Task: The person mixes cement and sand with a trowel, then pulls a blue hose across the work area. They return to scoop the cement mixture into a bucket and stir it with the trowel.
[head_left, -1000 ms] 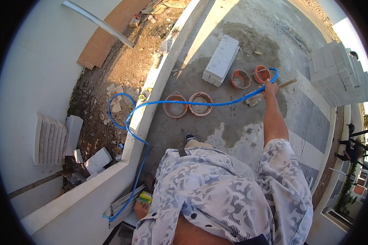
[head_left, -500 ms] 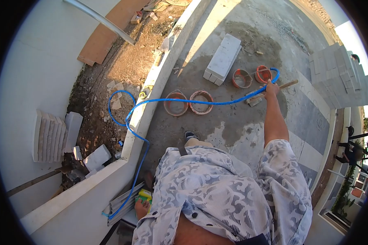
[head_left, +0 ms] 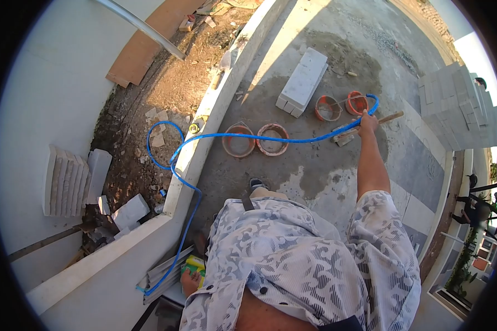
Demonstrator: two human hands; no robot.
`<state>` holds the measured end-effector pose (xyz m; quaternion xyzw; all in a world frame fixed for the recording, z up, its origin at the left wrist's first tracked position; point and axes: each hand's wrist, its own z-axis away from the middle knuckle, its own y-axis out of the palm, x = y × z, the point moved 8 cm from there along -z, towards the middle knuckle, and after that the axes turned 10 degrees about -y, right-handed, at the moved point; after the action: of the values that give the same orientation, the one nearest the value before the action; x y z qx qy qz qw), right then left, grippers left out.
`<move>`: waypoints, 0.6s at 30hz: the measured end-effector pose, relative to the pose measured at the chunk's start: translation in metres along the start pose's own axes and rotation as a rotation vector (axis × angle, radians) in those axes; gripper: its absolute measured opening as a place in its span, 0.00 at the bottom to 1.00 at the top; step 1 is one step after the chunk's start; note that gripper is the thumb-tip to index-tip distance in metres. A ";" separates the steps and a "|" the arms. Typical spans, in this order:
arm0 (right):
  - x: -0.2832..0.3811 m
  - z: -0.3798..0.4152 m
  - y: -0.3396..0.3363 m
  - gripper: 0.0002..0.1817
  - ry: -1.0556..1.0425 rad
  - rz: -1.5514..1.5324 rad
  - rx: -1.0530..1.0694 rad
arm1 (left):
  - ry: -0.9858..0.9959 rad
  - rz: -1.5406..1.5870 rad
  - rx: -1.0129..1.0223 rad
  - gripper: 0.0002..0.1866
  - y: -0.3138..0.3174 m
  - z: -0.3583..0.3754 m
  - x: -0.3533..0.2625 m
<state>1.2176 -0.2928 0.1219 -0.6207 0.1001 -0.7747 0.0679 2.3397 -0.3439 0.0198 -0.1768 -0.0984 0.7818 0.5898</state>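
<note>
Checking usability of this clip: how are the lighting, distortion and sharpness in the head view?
Head view: strong fisheye bending with black corners; warm low sun on the soil strip, the wet concrete floor in shade. The blue hose and right hand are sharp; the left hand is shaded.

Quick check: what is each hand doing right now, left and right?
Left hand: low by the wall, against a yellow-green object; grip cannot be told.
Right hand: arm stretched out, closed on the blue hose.
</note>
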 end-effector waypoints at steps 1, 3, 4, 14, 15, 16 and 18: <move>0.000 0.001 0.000 0.17 0.007 0.001 -0.005 | 0.004 0.002 -0.004 0.24 -0.001 0.000 -0.001; 0.003 0.005 0.001 0.16 0.021 0.004 -0.014 | 0.005 0.005 -0.008 0.24 -0.002 0.001 -0.002; 0.005 0.007 0.001 0.16 0.016 0.013 -0.009 | 0.007 0.005 -0.009 0.24 -0.002 0.002 -0.003; 0.002 0.002 0.002 0.15 -0.003 -0.006 0.011 | 0.008 -0.001 -0.022 0.23 -0.005 0.005 0.002; 0.003 0.004 0.004 0.15 0.005 0.008 0.021 | 0.010 -0.001 -0.024 0.23 -0.005 0.005 0.001; 0.004 0.006 0.005 0.15 0.000 0.002 0.015 | 0.009 -0.003 -0.023 0.23 -0.006 0.005 0.002; 0.004 0.007 0.006 0.15 -0.008 -0.007 0.004 | 0.010 -0.005 -0.026 0.22 -0.008 0.007 0.002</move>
<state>1.2230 -0.2997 0.1259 -0.6239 0.0962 -0.7726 0.0671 2.3434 -0.3391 0.0287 -0.1880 -0.1062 0.7783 0.5896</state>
